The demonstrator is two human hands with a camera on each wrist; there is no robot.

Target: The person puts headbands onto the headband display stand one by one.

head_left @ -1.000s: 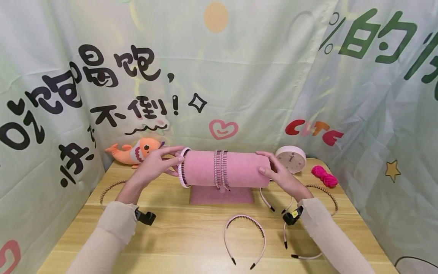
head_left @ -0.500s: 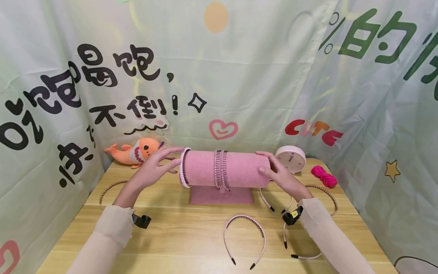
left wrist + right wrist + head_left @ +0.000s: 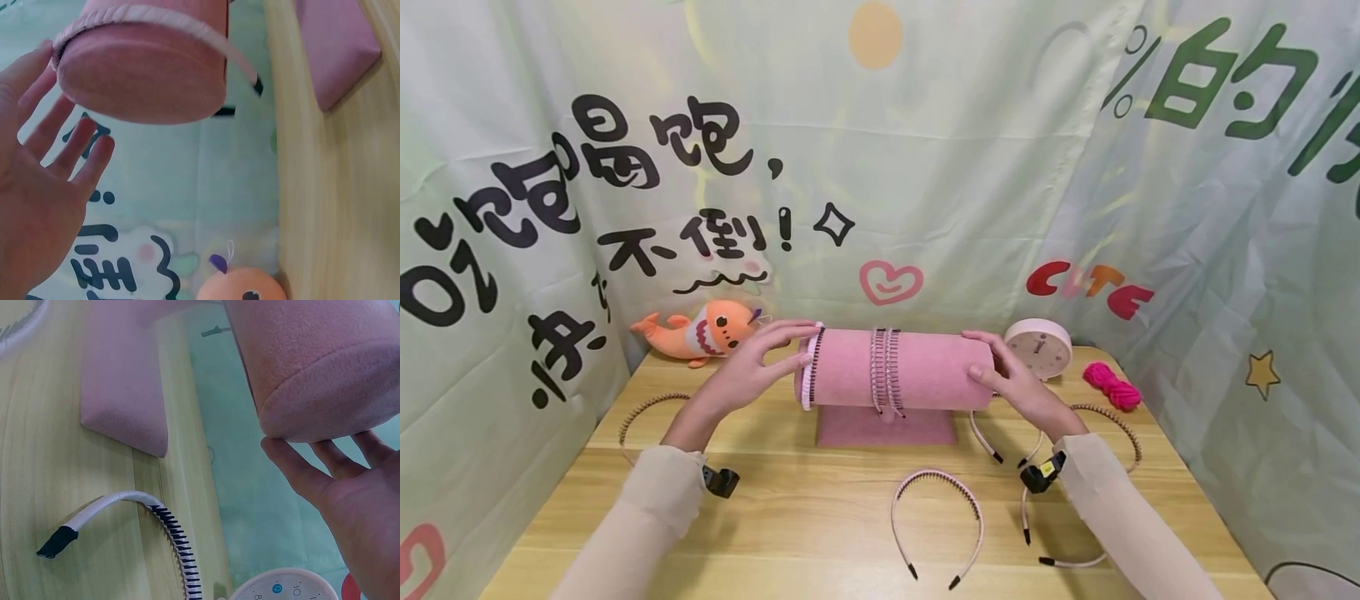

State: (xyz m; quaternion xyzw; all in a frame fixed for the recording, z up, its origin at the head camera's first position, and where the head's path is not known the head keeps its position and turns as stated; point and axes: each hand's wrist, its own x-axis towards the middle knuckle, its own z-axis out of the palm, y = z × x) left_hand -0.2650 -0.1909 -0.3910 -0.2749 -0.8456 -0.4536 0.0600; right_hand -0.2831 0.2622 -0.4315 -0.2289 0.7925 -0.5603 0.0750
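Observation:
A pink fuzzy headband stand [image 3: 932, 371] has a horizontal roll above a flat base [image 3: 887, 430]. A pale padded headband [image 3: 807, 390] with dark teeth sits around the roll near its left end. Against that headband rest the thumb and forefinger of my left hand [image 3: 745, 375], while its other fingers stretch out loosely in the left wrist view. My right hand [image 3: 1021, 387] holds the roll's right end, thumb on the front and fingers over the top edge. Two slim toothed headbands [image 3: 883, 371] circle the middle of the roll side by side.
Several loose headbands lie on the wooden table [image 3: 790, 525], one [image 3: 936, 473] at front centre and others under my right arm. One headband [image 3: 632, 417] lies left. Behind stand an orange plush shark [image 3: 715, 329], a clock [image 3: 1039, 348] and pink yarn [image 3: 1111, 386].
The pale headband has slid right along the roll, away from its left end. My left hand drew back slightly, then moved right against it. My right hand stays at the right end.

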